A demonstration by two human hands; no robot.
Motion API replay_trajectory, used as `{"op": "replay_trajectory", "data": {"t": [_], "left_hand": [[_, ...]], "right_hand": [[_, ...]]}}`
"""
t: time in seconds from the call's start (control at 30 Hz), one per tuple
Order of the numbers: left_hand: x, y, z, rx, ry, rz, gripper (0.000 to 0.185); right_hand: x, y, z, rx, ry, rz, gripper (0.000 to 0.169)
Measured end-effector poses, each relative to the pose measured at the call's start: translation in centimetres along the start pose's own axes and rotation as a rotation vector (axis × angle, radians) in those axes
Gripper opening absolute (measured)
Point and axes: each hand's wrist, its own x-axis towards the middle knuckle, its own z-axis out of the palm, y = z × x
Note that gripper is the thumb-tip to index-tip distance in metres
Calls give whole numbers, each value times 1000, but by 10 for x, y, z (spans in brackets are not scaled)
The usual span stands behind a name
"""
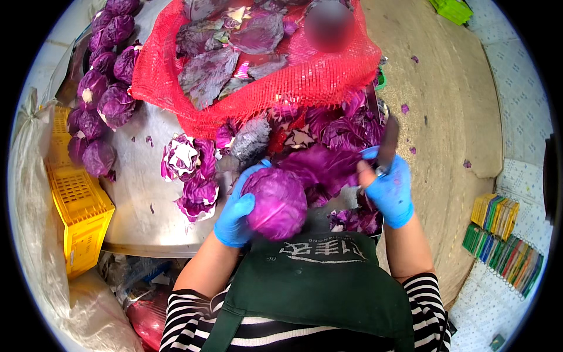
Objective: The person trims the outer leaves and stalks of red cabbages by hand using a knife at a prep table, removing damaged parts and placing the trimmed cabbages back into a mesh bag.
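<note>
Cupped in my blue-gloved left hand [233,215] is a round red cabbage [277,204], held close to my apron. My right hand [391,193], also gloved in blue with its thumb tip bare, grips a knife [389,140] whose dark, blurred blade points up and away from me. A loose purple cabbage leaf [323,169] spans from the cabbage to my right thumb; whether it is still attached is unclear. Beyond my hands lie trimmed leaves [347,134] and pale star-shaped stem pieces [300,138].
A red mesh sack [272,99] with dark outer leaves [209,75] lies on the metal table [136,211]. Whole red cabbages [116,105] line the left side. Yellow crates [83,198] and a whitish woven sack [33,211] stand at left; concrete floor [444,114] extends right.
</note>
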Motion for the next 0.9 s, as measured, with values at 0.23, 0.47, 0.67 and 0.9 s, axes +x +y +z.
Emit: {"op": "replay_trajectory", "data": {"t": [0.23, 0.47, 0.67, 0.9], "left_hand": [[14, -11, 7, -350, -341, 20, 118], [22, 37, -22, -689, -374, 106, 106], [29, 25, -38, -789, -271, 80, 94], [27, 125, -47, -474, 10, 586, 68]], "right_hand": [[-1, -15, 16, -180, -324, -489, 75], [-17, 1, 62, 385, -505, 1, 75], [5, -23, 97, 308, -491, -468, 53], [2, -16, 93, 429, -634, 126, 26]]}}
